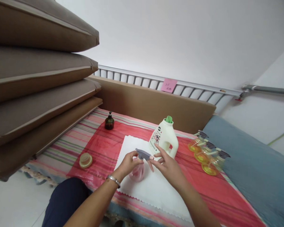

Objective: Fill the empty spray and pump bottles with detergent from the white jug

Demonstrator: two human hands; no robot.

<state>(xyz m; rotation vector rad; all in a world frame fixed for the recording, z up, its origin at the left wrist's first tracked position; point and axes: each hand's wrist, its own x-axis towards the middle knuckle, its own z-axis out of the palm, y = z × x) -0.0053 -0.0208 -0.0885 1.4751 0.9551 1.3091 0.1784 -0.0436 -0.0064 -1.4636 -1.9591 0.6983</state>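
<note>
A pink, see-through spray bottle [137, 174] is stood over a white cloth [163, 189]; whether it is filled cannot be told. Yellow liquid is held low in three spray bottles [203, 155] grouped at the right on a red sheet [97, 148]. A white jug [167, 134] is topped by a green spout [168, 119], its contents hidden, as are those of the dark pump bottle [109, 123]. The pink bottle's long axis is kept near upright; its grey spray head [144, 154] is pointed rightward, slightly down. Its neck is pinched by the left hand [127, 164], the body hanging below that grip. The nozzle is met by fingertips of the right hand [167, 162], other fingers spread; whether it is pinched cannot be told.
</note>
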